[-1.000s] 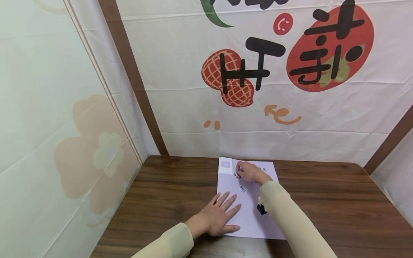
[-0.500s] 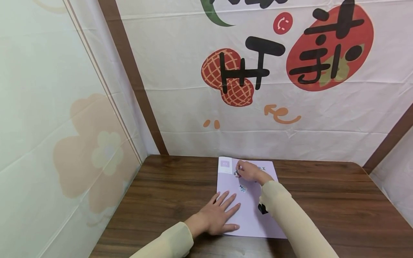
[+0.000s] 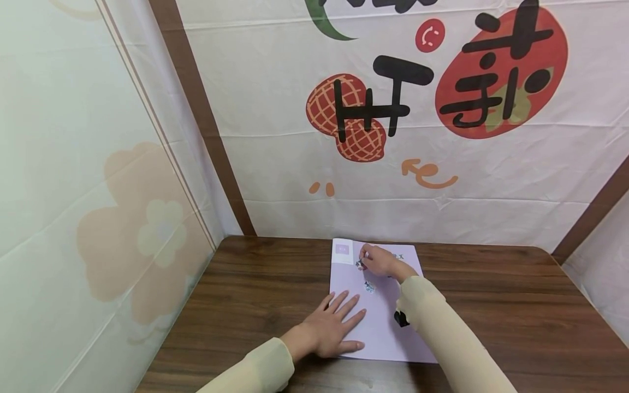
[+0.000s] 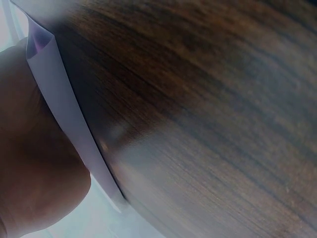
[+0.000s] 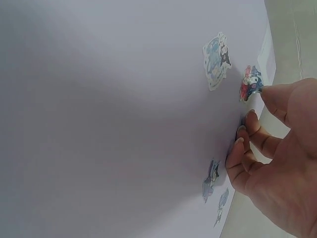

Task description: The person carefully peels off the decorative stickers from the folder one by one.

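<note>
A flat pale purple booklet or folder [image 3: 378,338] lies on the table. My left hand [image 3: 331,330] rests on its lower left part, palm down with fingers spread. Near its top left, my right hand [image 3: 382,262] has its fingers bent over a small red and dark-blue cartoon sticker [image 5: 251,84]. In the right wrist view the thumb [image 5: 277,96] is at the sticker's edge, which it seems to pinch; the index finger is not clear. A bluish sticker [image 5: 216,60] lies close by on the cover. Two more, a dark-and-blue sticker [image 5: 212,179] and a pale sticker [image 5: 222,206], are farther along.
The wooden table [image 3: 265,284] extends to both sides of the booklet. A printed white cloth [image 3: 285,164] hangs along the back edge, and another hangs at the left. A white label [image 3: 342,258] marks the booklet's top left corner. A small black object [image 3: 401,319] shows below my right forearm.
Almost nothing differs. My left hand stays flat on the booklet and my right hand stays at the same sticker; the head view has shifted very slightly.
</note>
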The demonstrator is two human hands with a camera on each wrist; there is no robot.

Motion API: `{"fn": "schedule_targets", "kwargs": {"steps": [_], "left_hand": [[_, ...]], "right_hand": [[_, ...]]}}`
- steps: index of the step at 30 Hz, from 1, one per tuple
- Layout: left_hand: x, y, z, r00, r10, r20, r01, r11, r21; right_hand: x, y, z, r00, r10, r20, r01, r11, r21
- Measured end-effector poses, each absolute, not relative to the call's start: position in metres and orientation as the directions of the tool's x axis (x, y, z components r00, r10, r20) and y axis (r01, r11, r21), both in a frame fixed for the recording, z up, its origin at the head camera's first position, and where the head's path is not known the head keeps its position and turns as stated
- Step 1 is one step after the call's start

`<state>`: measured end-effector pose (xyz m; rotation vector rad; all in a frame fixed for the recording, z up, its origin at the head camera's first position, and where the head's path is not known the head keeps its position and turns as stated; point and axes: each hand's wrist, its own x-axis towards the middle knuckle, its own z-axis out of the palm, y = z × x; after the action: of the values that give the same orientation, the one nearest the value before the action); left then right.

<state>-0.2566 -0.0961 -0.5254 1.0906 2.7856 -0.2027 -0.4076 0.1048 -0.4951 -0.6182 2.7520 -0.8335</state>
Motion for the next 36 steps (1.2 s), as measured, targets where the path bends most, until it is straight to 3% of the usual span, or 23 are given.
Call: {"fn": "schedule_targets", "kwargs": {"steps": [36], "left_hand": [[-0.2559,-0.0959,-0.5218,-0.726,0.659,-0.195,0.678,0.734,-0.042]], "right_hand": [[-0.4076,0.1085,-0.4986,-0.905,-0.422,-0.065,-0.281,0.702,-0.654]]}}
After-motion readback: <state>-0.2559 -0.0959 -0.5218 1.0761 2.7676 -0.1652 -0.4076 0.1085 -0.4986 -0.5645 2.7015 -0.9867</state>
